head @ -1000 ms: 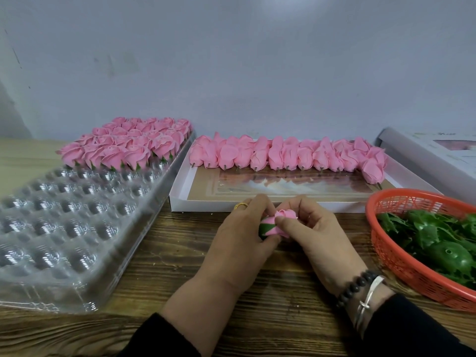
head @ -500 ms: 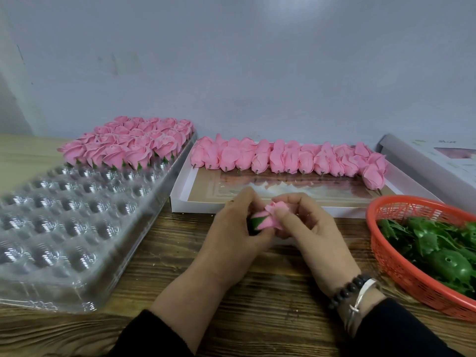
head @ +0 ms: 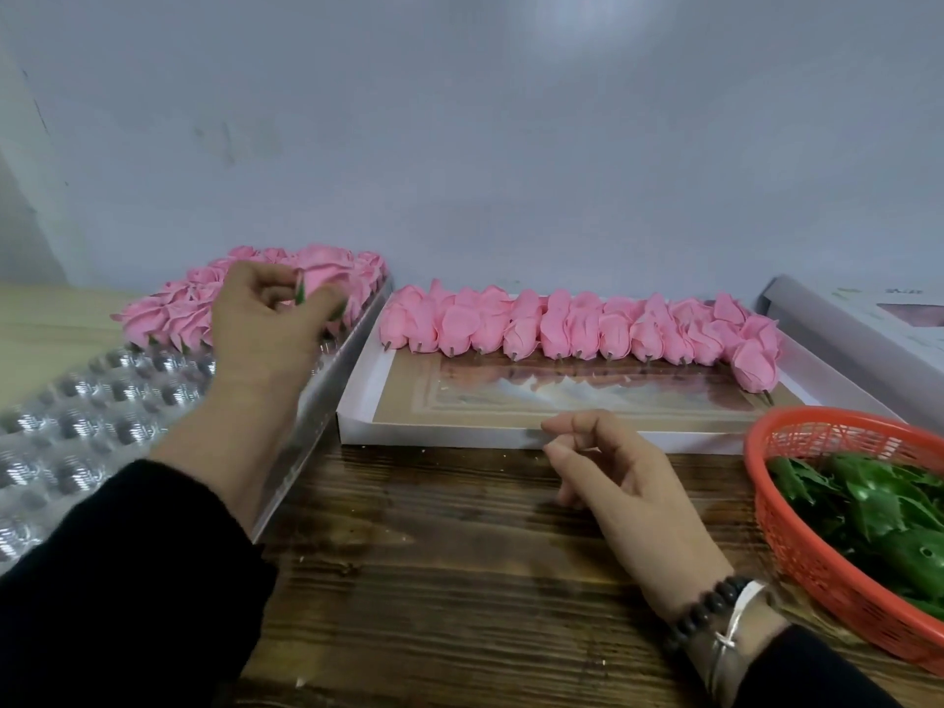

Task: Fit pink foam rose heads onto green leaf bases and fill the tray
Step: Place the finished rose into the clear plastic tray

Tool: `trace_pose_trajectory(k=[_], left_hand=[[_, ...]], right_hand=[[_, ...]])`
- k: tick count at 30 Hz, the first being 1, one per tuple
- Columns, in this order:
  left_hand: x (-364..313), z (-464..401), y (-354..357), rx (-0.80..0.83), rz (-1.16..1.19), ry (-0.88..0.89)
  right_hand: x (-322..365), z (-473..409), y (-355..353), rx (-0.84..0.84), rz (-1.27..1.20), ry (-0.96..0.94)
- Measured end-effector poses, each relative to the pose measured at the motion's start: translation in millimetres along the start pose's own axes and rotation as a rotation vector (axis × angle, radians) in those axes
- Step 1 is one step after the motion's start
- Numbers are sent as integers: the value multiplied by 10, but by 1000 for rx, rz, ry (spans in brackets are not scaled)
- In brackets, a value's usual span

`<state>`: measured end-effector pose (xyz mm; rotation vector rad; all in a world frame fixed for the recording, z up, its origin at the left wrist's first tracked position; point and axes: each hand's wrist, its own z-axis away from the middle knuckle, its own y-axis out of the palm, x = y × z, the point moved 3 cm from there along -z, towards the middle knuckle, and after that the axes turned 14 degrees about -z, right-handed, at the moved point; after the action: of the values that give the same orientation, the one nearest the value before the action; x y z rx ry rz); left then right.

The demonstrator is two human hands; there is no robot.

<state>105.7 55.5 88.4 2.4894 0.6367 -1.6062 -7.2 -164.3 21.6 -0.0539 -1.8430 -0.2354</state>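
My left hand (head: 265, 319) reaches over the far right part of the clear plastic tray (head: 92, 416) and pinches an assembled pink rose (head: 319, 275) with green leaf tips showing, right at the edge of the finished roses (head: 173, 311) that fill the tray's far rows. My right hand (head: 613, 482) hovers above the table in front of the white box, fingers loosely curled, nothing in it. A row of loose pink rose heads (head: 577, 329) lies along the back of the white box (head: 434, 431). Green leaf bases (head: 878, 508) fill the orange basket (head: 776, 508).
The tray's near cups are bare, shiny dimples. A second white box (head: 858, 319) stands at the far right against the wall. Dark wooden tabletop (head: 459, 580) lies between my arms. Beaded and metal bracelets circle my right wrist.
Both hands held the rose together at the table's middle. Now my left hand has carried it up and left to the tray, and my right hand has let go.
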Motion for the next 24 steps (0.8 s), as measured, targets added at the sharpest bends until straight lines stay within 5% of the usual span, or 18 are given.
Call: trace_pose_trajectory(k=[24], left_hand=[[541, -505, 175, 126, -786, 25]], right_hand=[[44, 1, 47, 87, -5, 75]])
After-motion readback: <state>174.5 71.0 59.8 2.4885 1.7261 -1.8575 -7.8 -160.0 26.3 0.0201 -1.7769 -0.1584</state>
